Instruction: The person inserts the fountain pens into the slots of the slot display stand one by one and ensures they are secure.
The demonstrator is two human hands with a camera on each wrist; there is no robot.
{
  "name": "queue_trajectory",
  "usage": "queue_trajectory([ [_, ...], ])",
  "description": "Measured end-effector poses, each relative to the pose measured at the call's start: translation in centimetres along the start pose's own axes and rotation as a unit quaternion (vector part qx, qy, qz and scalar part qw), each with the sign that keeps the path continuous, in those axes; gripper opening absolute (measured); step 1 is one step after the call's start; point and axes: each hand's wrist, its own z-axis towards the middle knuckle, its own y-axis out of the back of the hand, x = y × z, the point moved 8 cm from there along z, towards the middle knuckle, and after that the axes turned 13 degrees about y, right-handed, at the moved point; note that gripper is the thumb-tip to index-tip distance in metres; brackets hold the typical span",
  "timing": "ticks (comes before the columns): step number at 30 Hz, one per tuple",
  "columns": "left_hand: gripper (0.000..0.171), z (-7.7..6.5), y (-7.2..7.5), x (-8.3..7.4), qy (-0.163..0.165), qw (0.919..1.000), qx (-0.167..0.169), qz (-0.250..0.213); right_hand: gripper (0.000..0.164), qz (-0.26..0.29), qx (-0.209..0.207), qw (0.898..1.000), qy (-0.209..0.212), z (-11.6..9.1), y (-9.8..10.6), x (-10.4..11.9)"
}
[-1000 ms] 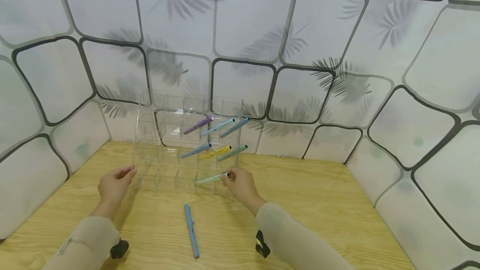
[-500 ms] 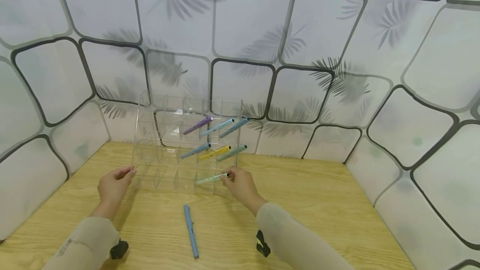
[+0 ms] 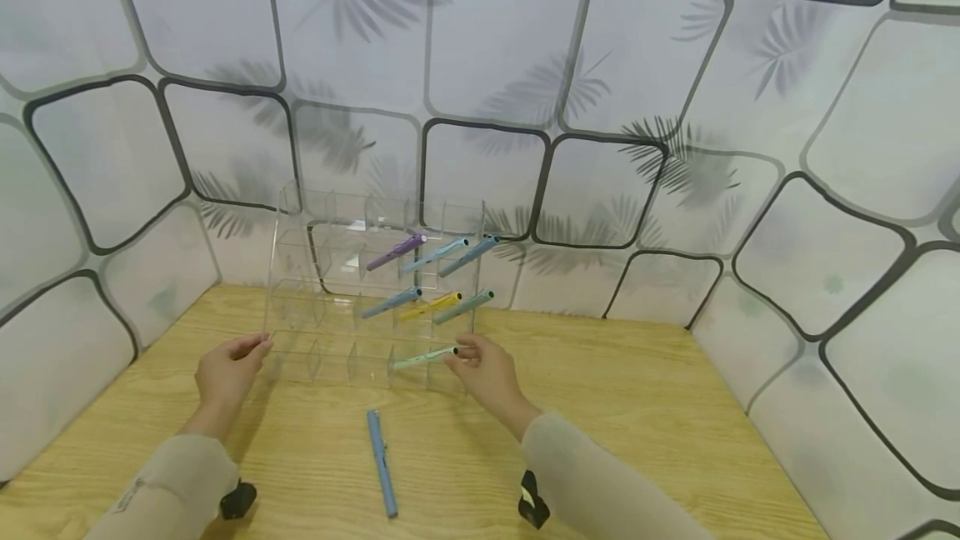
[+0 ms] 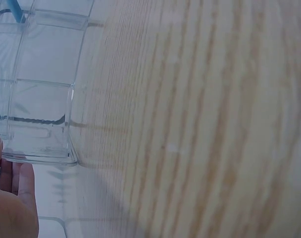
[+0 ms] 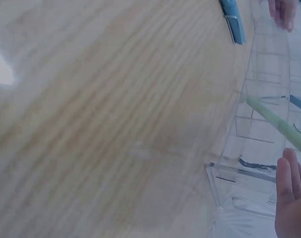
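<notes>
A clear acrylic pen rack (image 3: 333,363) with stepped tiers stands on the table. My left hand (image 3: 231,369) pinches its left side edge, thumb in front and fingers behind in the left wrist view. A mint-green pen (image 3: 423,358) lies slanted in the bottom tier. My right hand (image 3: 487,369) is beside the pen's outer end, at the rack's lower right; its fingers look fairly straight and apart from the pen in the right wrist view. Above it are a blue pen (image 3: 392,302), a yellow pen (image 3: 431,307) and a green pen (image 3: 465,307).
Higher up sit a purple pen (image 3: 397,252), a light blue pen (image 3: 437,255) and a darker blue pen (image 3: 471,256). Another blue pen (image 3: 382,462) lies on the wooden table (image 3: 615,423) in front of the rack. A patterned curtain (image 3: 495,48) surrounds the table.
My right hand has let go of the mint-green pen and shifted slightly right; the pen stays in the bottom tier. The left hand keeps its place on the rack.
</notes>
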Motion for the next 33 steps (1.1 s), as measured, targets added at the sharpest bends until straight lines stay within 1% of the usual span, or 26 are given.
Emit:
queue_trajectory([
  [5,0.044,0.0,0.0,0.0,0.001,1.0,-0.001,0.002,0.041,0.047,-0.026,0.998,-0.035,-1.7,0.2,-0.7],
  [9,0.044,0.1,0.0,0.1,-0.002,1.0,0.002,-0.003,0.04,0.059,-0.043,0.996,-0.059,-3.4,0.0,-1.1],
  [12,0.044,0.2,0.0,0.0,-0.007,1.0,0.001,-0.003,0.041,0.062,-0.046,0.995,-0.07,-4.5,-0.5,-1.3],
  [15,0.044,0.2,0.0,0.0,-0.009,1.0,0.0,-0.001,0.042,0.075,-0.036,0.994,-0.071,-5.3,-1.3,-1.2],
  [19,0.046,0.2,0.0,0.1,-0.006,1.0,0.003,0.001,0.047,0.096,-0.012,0.993,-0.063,-5.9,-2.5,-0.9],
  [24,0.045,0.2,0.0,0.1,-0.004,1.0,0.005,0.002,0.054,0.094,0.019,0.994,-0.059,-5.8,-4.3,-0.6],
  [30,0.043,0.1,0.0,-0.2,-0.022,0.9998,0.0,0.0,0.061,0.112,0.048,0.989,-0.085,-5.7,-6.7,-0.3],
  [33,0.042,0.1,0.1,-0.3,-0.026,0.9996,-0.007,0.001,0.065,0.11,0.066,0.988,-0.082,-5.7,-7.8,0.2],
])
